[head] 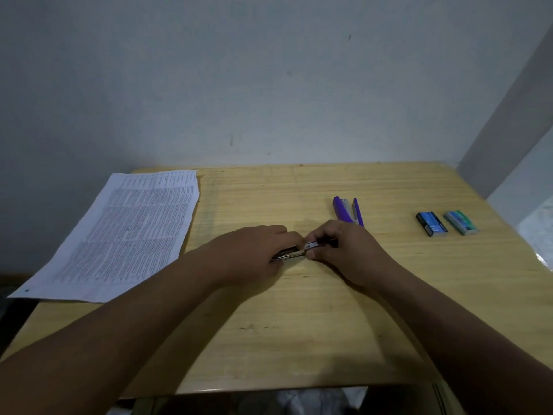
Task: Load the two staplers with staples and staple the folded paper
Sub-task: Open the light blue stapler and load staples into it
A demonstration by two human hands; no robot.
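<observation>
A small black stapler lies at the middle of the wooden table, held between both hands. My left hand grips its left end and my right hand pinches its right end, where a silver metal part shows. Most of the stapler is hidden under the fingers. A purple stapler lies just behind my right hand, untouched. Two staple boxes sit at the right: a blue one and a green one. The printed paper lies flat at the left.
The table stands against a pale wall. The paper's near corner overhangs the table's left edge. Bare wood stretches between my arms and the front edge.
</observation>
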